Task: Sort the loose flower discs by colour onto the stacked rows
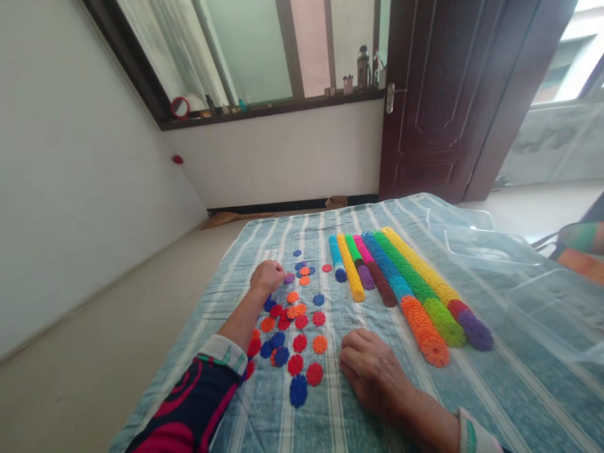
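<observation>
My left hand point(268, 277) reaches over the far left of the loose discs, with its fingers pinched at the edge of a purple notched plastic disc point(289, 278). Around and below it lie loose red discs point(299, 343), orange discs point(319, 344) and blue discs point(299, 390), some overlapping. My right hand point(370, 368) rests on the striped cloth, right of the loose discs. Its fingers are curled in, and the inside of the hand is hidden. Beyond it, discs lie in long overlapping rows, among them a yellow row point(350, 267) and a green row point(406, 267).
The striped cloth point(330, 421) covers the surface beneath the discs. Clear plastic containers point(486, 248) stand at the right. Part of a person's orange and green clothing point(582, 251) shows at the right edge. A dark door point(434, 94) and a window ledge point(283, 108) are behind.
</observation>
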Action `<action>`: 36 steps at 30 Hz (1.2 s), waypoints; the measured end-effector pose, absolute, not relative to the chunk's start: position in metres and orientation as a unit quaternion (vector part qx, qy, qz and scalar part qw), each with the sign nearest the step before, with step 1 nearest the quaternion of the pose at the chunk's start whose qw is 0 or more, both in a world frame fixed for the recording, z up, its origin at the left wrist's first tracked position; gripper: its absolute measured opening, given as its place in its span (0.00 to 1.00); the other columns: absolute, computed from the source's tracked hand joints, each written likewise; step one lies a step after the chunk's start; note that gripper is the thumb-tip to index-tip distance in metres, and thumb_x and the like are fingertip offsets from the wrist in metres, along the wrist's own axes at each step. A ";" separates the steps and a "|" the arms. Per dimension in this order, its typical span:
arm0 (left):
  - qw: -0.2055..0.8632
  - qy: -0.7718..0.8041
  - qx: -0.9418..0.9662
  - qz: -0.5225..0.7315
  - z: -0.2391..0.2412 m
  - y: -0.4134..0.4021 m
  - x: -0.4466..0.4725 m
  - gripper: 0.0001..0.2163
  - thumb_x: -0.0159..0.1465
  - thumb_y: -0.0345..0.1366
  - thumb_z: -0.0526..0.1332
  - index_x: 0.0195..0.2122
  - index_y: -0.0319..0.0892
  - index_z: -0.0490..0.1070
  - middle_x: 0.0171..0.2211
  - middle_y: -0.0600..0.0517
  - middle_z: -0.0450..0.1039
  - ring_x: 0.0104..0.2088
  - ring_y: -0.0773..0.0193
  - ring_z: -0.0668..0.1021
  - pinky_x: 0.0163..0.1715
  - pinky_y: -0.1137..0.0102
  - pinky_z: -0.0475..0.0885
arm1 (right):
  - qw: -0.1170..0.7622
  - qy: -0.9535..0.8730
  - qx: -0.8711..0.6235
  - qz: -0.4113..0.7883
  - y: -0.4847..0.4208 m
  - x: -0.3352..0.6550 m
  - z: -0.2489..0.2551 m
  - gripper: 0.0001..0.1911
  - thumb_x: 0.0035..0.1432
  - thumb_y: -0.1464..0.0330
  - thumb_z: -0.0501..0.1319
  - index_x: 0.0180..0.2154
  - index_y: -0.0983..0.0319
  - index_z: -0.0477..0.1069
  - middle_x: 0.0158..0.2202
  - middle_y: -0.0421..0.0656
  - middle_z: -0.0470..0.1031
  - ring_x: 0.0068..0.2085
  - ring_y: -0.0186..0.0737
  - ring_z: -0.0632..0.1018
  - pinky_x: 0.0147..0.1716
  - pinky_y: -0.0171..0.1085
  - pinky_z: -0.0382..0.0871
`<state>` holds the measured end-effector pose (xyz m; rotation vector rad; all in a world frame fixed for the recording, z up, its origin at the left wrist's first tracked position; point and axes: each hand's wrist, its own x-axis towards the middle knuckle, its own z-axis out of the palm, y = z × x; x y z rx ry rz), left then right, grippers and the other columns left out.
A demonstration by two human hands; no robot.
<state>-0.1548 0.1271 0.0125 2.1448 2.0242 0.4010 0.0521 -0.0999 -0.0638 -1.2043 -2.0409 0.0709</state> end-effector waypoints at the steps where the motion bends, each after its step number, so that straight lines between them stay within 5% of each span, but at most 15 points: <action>1: 0.088 0.679 0.718 0.126 0.011 0.127 -0.155 0.05 0.52 0.37 0.65 0.22 0.42 0.77 0.21 0.52 0.75 0.27 0.62 0.75 0.25 0.72 0.60 | 0.375 -0.798 -0.471 0.028 -0.100 0.052 -0.064 0.12 0.61 0.77 0.57 0.25 0.61 0.66 0.30 0.41 0.71 0.34 0.38 0.69 0.35 0.38 0.59; 7: 0.083 0.694 0.709 0.090 0.006 0.122 -0.149 0.09 0.52 0.43 0.66 0.24 0.44 0.77 0.25 0.52 0.78 0.29 0.62 0.77 0.25 0.74 0.60 | 0.369 -0.800 -0.472 0.034 -0.101 0.052 -0.064 0.12 0.62 0.77 0.57 0.26 0.61 0.66 0.30 0.41 0.72 0.35 0.37 0.69 0.35 0.37 0.59; 16: 0.142 0.682 0.698 0.163 -0.007 0.127 -0.161 0.04 0.49 0.36 0.67 0.26 0.42 0.78 0.19 0.56 0.73 0.26 0.65 0.75 0.24 0.74 0.62 | 0.365 -0.801 -0.474 0.031 -0.101 0.052 -0.064 0.12 0.61 0.77 0.57 0.26 0.61 0.66 0.30 0.41 0.72 0.35 0.38 0.69 0.35 0.38 0.60; 23: 0.195 0.651 0.687 0.259 0.007 0.117 -0.160 0.12 0.46 0.35 0.67 0.32 0.40 0.78 0.21 0.55 0.75 0.26 0.63 0.76 0.26 0.72 0.67 | 0.355 -0.801 -0.482 0.013 -0.099 0.051 -0.060 0.11 0.59 0.77 0.60 0.25 0.62 0.67 0.30 0.41 0.72 0.34 0.38 0.70 0.33 0.38 0.60; 36: 0.294 0.411 0.829 0.241 0.009 0.072 -0.019 0.04 0.51 0.29 0.62 0.26 0.40 0.78 0.25 0.54 0.77 0.29 0.66 0.76 0.33 0.72 0.69 | 0.342 -0.805 -0.485 -0.016 -0.095 0.051 -0.062 0.11 0.58 0.75 0.61 0.24 0.61 0.67 0.28 0.41 0.72 0.32 0.40 0.70 0.31 0.38 0.59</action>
